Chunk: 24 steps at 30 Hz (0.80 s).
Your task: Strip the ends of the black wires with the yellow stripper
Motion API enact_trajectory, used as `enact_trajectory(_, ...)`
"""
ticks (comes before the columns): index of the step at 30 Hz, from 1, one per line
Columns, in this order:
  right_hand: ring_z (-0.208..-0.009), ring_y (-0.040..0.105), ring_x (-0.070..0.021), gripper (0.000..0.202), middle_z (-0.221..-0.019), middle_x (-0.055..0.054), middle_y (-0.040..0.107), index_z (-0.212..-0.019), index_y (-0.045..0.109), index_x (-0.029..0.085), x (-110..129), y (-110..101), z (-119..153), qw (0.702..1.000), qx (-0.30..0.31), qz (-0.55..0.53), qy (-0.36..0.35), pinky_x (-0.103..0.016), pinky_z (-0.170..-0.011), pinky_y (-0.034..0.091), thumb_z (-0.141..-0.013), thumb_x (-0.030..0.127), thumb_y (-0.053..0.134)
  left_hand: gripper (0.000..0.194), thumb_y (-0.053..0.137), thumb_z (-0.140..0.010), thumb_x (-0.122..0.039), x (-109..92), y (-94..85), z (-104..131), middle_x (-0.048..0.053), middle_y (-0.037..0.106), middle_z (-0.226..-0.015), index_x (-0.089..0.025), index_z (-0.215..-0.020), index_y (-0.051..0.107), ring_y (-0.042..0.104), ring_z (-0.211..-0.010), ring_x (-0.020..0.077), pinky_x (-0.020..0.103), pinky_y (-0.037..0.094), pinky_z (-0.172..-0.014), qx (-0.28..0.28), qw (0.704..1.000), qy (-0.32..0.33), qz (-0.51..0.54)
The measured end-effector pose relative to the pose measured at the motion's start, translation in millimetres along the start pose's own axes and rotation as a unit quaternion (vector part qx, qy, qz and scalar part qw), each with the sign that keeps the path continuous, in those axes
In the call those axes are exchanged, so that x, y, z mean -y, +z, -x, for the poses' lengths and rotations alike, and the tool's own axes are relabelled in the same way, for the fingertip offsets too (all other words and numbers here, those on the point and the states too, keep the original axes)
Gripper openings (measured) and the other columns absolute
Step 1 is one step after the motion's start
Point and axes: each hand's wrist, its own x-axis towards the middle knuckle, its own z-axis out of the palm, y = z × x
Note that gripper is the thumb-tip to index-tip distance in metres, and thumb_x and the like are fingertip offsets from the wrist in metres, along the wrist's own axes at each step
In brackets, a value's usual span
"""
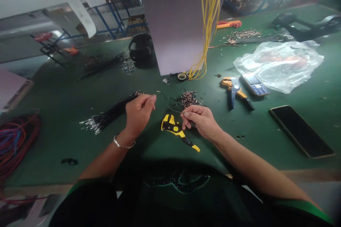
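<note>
My right hand pinches one end of a thin dark wire, which curves up and left to a pale tip. My left hand is closed just left of that tip, apart from it; what it holds, if anything, is too small to make out. Beneath and between the hands lies a yellow and black wire stripper. A pile of short copper-tipped pieces sits behind my right hand. Left of my left hand, a bundle of black wires with silvery ends rests on the green table.
An orange and blue stripper, a keypad phone, a smartphone and a plastic bag lie right. Yellow wires hang over a pale panel. Coiled red cables are at left; tape rolls lie behind.
</note>
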Motion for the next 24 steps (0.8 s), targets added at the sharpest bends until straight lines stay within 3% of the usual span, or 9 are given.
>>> enact_trajectory(2,-0.043,0.052,-0.0084,0.009,-0.053,0.003,0.059,-0.075,0.068,0.015,1,-1,0,1.0,0.006,-0.007,-0.003,-0.026,-0.047,0.047,-0.078,0.023,0.067,0.015,0.059,-0.088,-0.029,-5,0.2,4,0.006,0.073,-0.09,-0.019,-0.085,0.071,0.066,-0.092,0.0183,0.035,0.049,-0.089,0.017,0.982,0.169,-0.079)
enact_trajectory(4,-0.042,0.051,-0.0084,0.008,-0.054,0.003,0.06,-0.076,0.068,0.015,0,-1,0,1.0,0.014,-0.017,-0.004,-0.026,-0.048,0.048,-0.079,0.022,0.067,0.015,0.061,-0.087,-0.024,-7,3.6,7,0.006,0.072,-0.107,-0.021,-0.099,0.07,0.06,-0.112,0.0221,0.043,0.044,-0.101,0.077,0.95,0.286,-0.103)
enact_trajectory(7,-0.043,0.052,-0.0088,0.009,-0.056,0.002,0.061,-0.075,0.068,0.015,1,-1,1,0.999,0.022,-0.025,0.002,-0.026,-0.047,0.048,-0.078,0.023,0.068,0.016,0.063,-0.086,-0.024,-4,10.2,10,0.004,0.073,-0.095,-0.022,-0.101,0.068,0.061,-0.104,0.0216,0.045,0.043,-0.101,0.111,0.928,0.338,-0.11)
enact_trajectory(10,-0.043,0.053,-0.0089,0.011,-0.055,0.002,0.061,-0.075,0.069,0.014,3,0,2,0.999,0.036,-0.036,0.009,-0.025,-0.045,0.047,-0.077,0.025,0.072,0.009,0.06,-0.087,-0.022,0,13.6,13,0.001,0.07,-0.075,-0.022,-0.09,0.069,0.061,-0.08,0.0169,0.035,0.049,-0.084,0.116,0.935,0.315,-0.112)
enact_trajectory(14,-0.042,0.051,-0.0091,0.015,-0.052,0.003,0.06,-0.074,0.069,0.014,9,2,3,0.996,0.057,-0.069,0.03,-0.026,-0.046,0.051,-0.075,0.027,0.075,0.017,0.056,-0.09,-0.021,0,14.2,16,0.001,0.065,-0.064,-0.018,-0.08,0.069,0.057,-0.064,0.0127,0.024,0.044,-0.063,0.176,0.95,0.237,-0.101)
enact_trajectory(20,-0.041,0.047,-0.0085,0.018,-0.05,0.004,0.057,-0.072,0.067,0.014,14,3,4,0.994,0.062,-0.085,0.029,-0.027,-0.048,0.052,-0.075,0.029,0.076,0.017,0.056,-0.087,-0.02,-10,14.3,18,-0.002,0.063,-0.059,-0.015,-0.08,0.07,0.054,-0.053,0.0086,0.02,0.039,-0.055,0.242,0.964,0.103,-0.045)
enact_trajectory(24,-0.041,0.046,-0.0089,0.02,-0.048,0.004,0.055,-0.071,0.066,0.015,13,2,3,0.996,0.056,-0.07,0.026,-0.028,-0.048,0.052,-0.075,0.031,0.076,0.018,0.054,-0.084,-0.022,-16,13.4,17,-0.003,0.056,-0.05,-0.015,-0.083,0.071,0.05,-0.049,0.0085,0.02,0.037,-0.051,0.291,0.956,-0.007,0.015)
